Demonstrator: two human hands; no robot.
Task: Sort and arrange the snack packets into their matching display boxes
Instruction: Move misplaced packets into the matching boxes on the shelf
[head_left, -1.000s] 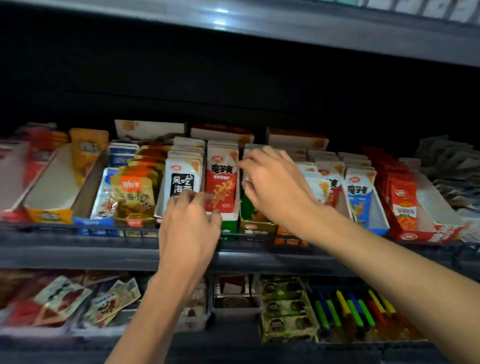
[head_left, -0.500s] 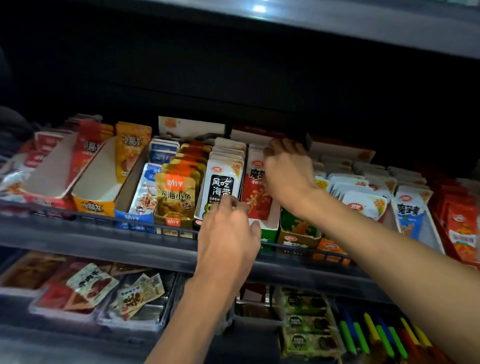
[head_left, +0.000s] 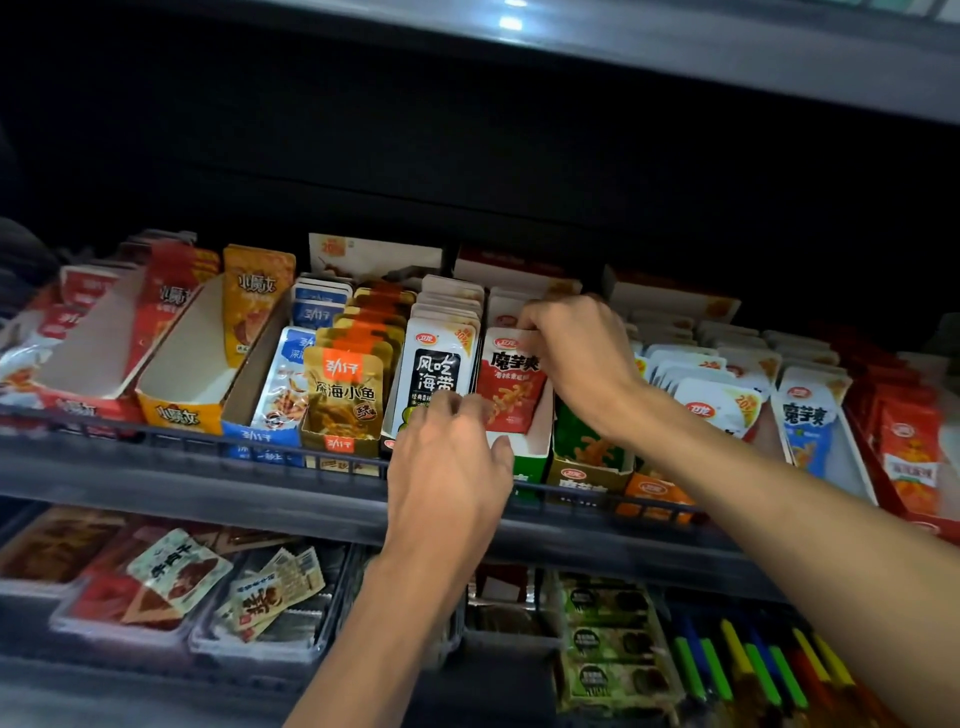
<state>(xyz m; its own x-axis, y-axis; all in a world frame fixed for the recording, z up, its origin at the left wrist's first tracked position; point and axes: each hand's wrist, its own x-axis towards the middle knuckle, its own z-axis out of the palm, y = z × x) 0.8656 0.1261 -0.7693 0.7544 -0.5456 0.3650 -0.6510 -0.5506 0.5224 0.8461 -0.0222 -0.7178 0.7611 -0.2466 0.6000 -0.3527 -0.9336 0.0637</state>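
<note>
Rows of snack packets stand in open display boxes on a dark shelf. My right hand (head_left: 582, 353) reaches over the red-and-white packet (head_left: 509, 389) in the green-fronted box (head_left: 530, 467) and pinches its top edge with curled fingers. My left hand (head_left: 447, 467) is at the front of the neighbouring box, fingers bent against the lower part of the black-and-white packet (head_left: 439, 371). Left of that stand gold fish packets (head_left: 343, 395) and blue-and-white packets (head_left: 285, 384).
An orange box (head_left: 182, 384) and a red box (head_left: 83, 364) at the left are mostly hollow. More white, blue and red packets (head_left: 810, 421) fill boxes to the right. A rail (head_left: 208, 441) edges the shelf. Trays of snacks (head_left: 171, 582) sit on the lower shelf.
My right hand has moved left from the row behind onto the top of the red-and-white packet. My left hand stays at the front of the black-and-white row. The view has shifted.
</note>
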